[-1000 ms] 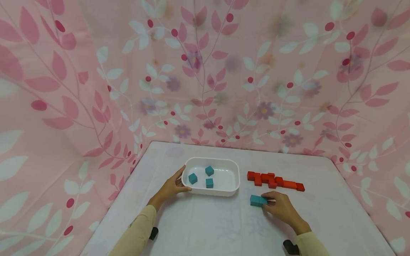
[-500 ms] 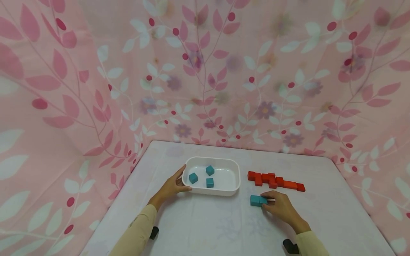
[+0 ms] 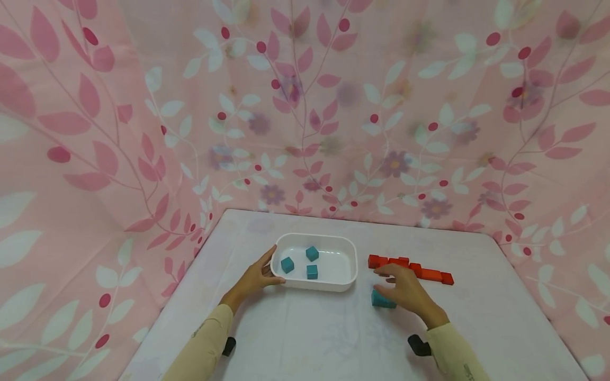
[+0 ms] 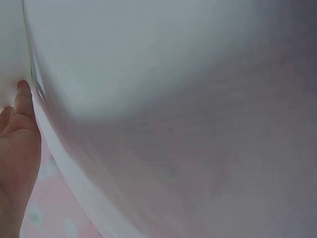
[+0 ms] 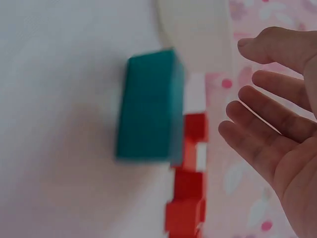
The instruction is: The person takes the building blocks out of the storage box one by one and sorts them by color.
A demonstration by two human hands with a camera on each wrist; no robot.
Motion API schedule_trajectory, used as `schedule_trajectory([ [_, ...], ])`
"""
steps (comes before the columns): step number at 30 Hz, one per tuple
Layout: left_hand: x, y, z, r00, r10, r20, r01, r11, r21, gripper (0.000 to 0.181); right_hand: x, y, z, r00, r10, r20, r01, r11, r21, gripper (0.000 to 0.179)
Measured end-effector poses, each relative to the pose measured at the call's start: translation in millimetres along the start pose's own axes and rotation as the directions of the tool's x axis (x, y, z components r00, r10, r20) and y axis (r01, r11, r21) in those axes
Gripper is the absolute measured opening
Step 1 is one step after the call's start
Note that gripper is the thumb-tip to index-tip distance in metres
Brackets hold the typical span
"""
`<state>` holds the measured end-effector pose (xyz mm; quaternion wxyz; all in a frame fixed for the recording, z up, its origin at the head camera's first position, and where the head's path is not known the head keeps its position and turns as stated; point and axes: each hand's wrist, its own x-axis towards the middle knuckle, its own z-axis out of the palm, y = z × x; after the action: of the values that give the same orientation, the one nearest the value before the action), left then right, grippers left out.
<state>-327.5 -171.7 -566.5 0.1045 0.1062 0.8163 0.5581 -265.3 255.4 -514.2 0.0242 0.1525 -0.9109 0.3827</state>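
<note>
A white plastic tray [image 3: 336,260] stands on the table with three teal cubes [image 3: 312,272] lying apart inside. My left hand [image 3: 251,278] holds its left end, thumb along the front wall and fingers on the left side; the left wrist view shows only part of that hand [image 4: 20,144] against the tray's edge. Right of the tray sit teal blocks [image 3: 381,299], partly covered in the head view by my right hand [image 3: 405,290]. In the right wrist view a teal block shape [image 5: 147,109] is blurred, and the right hand's fingers are spread with nothing between them.
A ragged row of red blocks [image 3: 431,274] lies on the table just beyond my right hand. White cloth covers the table [image 3: 305,333]. Pink leaf-patterned curtains [image 3: 305,132] hang behind it and at both sides.
My right hand has let go of the teal blocks and moved up and left, over them toward the red row. The left hand and tray have not moved.
</note>
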Motion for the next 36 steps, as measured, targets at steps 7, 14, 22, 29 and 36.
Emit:
schedule_trajectory([
  [7, -1.4, 1.1, -0.2, 1.000, 0.021, 0.001, -0.021, 1.000, -0.015, 0.108, 40.5, -37.6, 23.7, 0.995, -0.095, 0.031, 0.093, 0.994, 0.055, 0.036],
  [14, -0.6, -2.9, -1.0, 1.000, 0.012, 0.010, -0.012, 1.000, 0.002, 0.110, 74.0, -53.9, 60.0, 0.986, -0.111, 0.123, 0.091, 0.983, 0.158, 0.035],
  [22, -0.6, -0.5, -0.9, 1.000, 0.021, 0.005, -0.021, 1.000, -0.019, 0.107, 98.0, -59.7, 91.4, 0.971, -0.141, 0.191, 0.103, 0.975, 0.198, 0.037],
  [29, -0.8, -2.2, 0.1, 1.000, 0.029, 0.010, -0.029, 1.000, -0.009, 0.108, 107.3, -56.3, 104.7, 0.964, -0.131, 0.230, 0.090, 0.980, 0.177, 0.038],
  [36, -0.3, -1.3, -0.7, 1.000, 0.008, 0.004, -0.008, 1.000, 0.027, 0.109, 113.4, -53.9, 108.9, 0.957, -0.125, 0.261, 0.092, 0.986, 0.137, 0.035],
])
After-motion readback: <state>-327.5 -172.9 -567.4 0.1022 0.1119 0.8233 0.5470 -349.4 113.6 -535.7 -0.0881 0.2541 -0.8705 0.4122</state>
